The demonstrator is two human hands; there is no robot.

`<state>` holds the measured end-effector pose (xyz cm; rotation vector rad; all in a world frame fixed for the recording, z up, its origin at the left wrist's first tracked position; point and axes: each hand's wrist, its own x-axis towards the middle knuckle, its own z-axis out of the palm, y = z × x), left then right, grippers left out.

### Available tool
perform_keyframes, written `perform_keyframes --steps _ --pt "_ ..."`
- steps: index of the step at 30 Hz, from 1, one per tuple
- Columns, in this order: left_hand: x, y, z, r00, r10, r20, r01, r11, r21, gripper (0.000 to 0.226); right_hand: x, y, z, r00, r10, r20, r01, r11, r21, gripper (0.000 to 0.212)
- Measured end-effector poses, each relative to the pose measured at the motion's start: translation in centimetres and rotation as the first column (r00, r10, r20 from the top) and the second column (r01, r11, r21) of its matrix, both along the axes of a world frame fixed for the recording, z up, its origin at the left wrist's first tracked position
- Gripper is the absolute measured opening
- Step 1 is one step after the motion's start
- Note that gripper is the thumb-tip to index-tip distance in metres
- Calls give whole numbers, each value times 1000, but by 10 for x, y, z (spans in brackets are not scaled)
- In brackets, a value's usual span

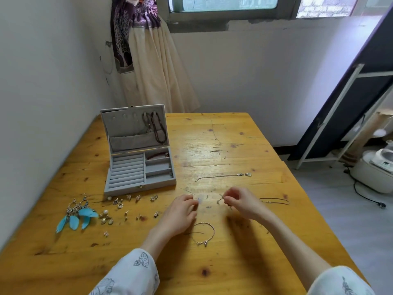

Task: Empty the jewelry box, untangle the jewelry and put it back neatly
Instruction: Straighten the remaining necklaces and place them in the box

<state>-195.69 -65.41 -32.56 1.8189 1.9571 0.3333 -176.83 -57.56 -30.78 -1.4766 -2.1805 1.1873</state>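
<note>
On the wooden table (244, 133) the grey jewelry box (140, 167) stands with its lid up, dark necklaces (156, 127) hanging inside the lid and a reddish bracelet (156, 156) in its back right compartment. Just in front of the box lie small earrings (127, 206) and, to the left, 2 blue feather earrings (77, 215). The left hand (180, 211) pinches something too small and blurred to name; the right hand (240, 202) has its grip closed on a thin chain (221, 199). A bangle (205, 234) lies between the forearms, a silver chain (223, 176) beyond the hands, and a dark cord (275, 200) to the right.
</note>
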Motion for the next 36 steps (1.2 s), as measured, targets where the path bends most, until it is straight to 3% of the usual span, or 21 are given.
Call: perform_keyframes --steps 2,4,6,9,12,17,24,29,32,36 --pt "-2 1 6 994 23 106 -20 999 -37 53 -7 -4 14 972 -34 -234 -3 987 -158 9" --pt "-2 1 13 978 29 204 -16 998 -64 63 -13 -7 23 935 -35 -353 -52 971 -233 9" --pt "-1 0 21 909 61 411 -24 995 -95 65 -20 -9 29 904 -12 -428 -115 956 -270 10" --pt "-3 -2 33 653 137 745 -89 991 -104 37 -32 -8 33 879 11 -476 -159 949 -271 11" --pt "-12 -2 39 590 182 786 -207 976 -71 16 -43 -5 32 880 -2 -474 -134 959 -252 8" --pt "-37 6 40 629 271 728 -353 935 -42 9 -66 6 29 912 2 -409 -90 976 -196 7" --pt "-92 29 38 714 311 627 -430 902 41 11 -121 43 28 931 12 -365 -73 986 -152 7" --pt "-129 62 30 867 341 363 -435 874 218 4 -172 72 17 960 35 -278 -41 999 -16 15" --pt "-143 79 19 901 370 229 -424 862 276 7 -194 85 6 984 49 -171 -30 993 112 5" --pt "-154 92 7 930 367 37 -363 894 263 12 -210 96 2 991 132 -7 -124 948 294 13"
